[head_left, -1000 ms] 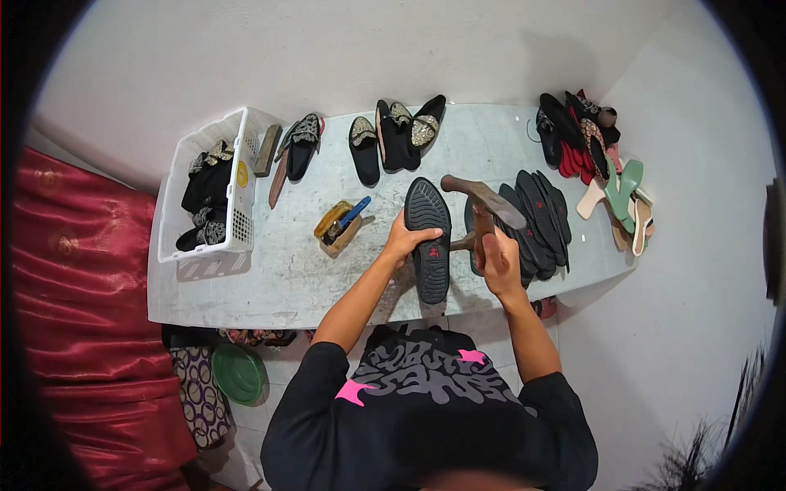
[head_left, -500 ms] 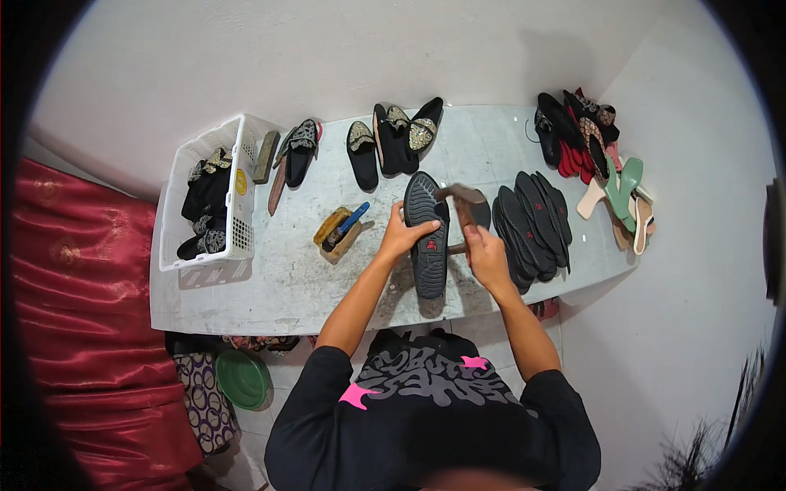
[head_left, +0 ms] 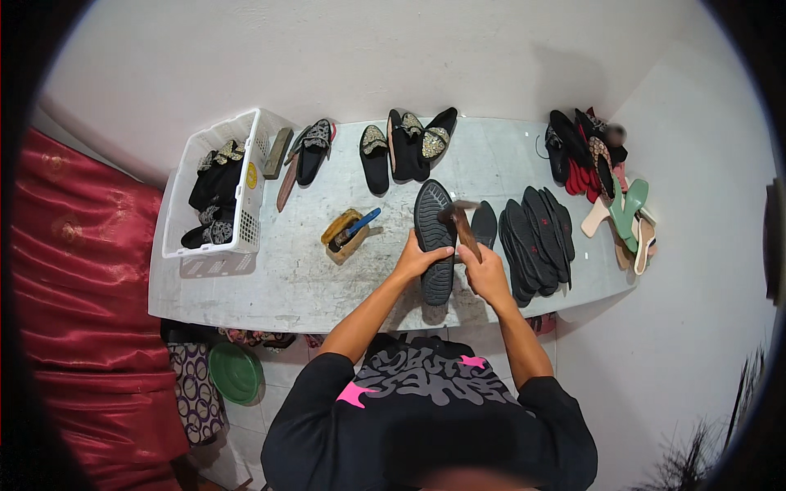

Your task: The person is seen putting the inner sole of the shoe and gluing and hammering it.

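Note:
My left hand grips a black shoe by its side, its ridged sole turned up and its long axis pointing away from me. My right hand is closed around the wooden handle of a hammer. The hammer's head, smeared by motion, is at the right edge of the sole; I cannot tell whether it touches. Just right of the hammer a dark sole-shaped piece lies partly hidden. Beside my right hand is a stack of loose black soles.
A glue-stained tub holds a blue-handled brush. Shoes with glittery uppers stand at the back. A white basket with shoes is at the left. Shoe parts and green pieces lie at the table's right end.
The hammer has swung left and slightly down toward the sole, its handle turning more upright in my right hand. My left hand keeps its grip on the shoe. The whole view has shifted slightly.

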Demonstrator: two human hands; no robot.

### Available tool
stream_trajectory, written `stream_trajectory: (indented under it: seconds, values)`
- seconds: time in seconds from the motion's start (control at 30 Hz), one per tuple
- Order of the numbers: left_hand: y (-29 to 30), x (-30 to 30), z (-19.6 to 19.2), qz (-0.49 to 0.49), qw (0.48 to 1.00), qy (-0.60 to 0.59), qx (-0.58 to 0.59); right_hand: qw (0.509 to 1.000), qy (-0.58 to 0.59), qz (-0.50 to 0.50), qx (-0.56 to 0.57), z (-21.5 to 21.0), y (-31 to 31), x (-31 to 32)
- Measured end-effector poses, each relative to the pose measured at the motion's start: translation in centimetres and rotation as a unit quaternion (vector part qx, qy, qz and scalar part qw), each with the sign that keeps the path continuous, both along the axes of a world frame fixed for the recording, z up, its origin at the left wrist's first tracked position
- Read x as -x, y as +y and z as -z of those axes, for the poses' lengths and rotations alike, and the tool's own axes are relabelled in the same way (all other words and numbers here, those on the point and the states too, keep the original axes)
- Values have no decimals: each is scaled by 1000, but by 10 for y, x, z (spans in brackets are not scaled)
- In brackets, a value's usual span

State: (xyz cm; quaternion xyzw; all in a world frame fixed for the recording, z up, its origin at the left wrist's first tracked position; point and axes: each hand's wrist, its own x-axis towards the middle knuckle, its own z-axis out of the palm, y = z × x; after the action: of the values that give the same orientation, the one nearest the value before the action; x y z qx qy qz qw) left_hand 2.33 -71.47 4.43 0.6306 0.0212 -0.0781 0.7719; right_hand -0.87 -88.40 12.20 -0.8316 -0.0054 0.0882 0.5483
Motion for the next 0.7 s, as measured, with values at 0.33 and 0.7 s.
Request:
stream_trajectory:
  seconds: [0.33, 0.7]
  values:
    - [-1, -7, -10, 33, 997, 33, 56, 960, -276, -10, -57, -11, 3, 10]
    - [4, -6, -12, 67, 994, 59, 65, 992, -113, 31, -44, -30, -9, 0]
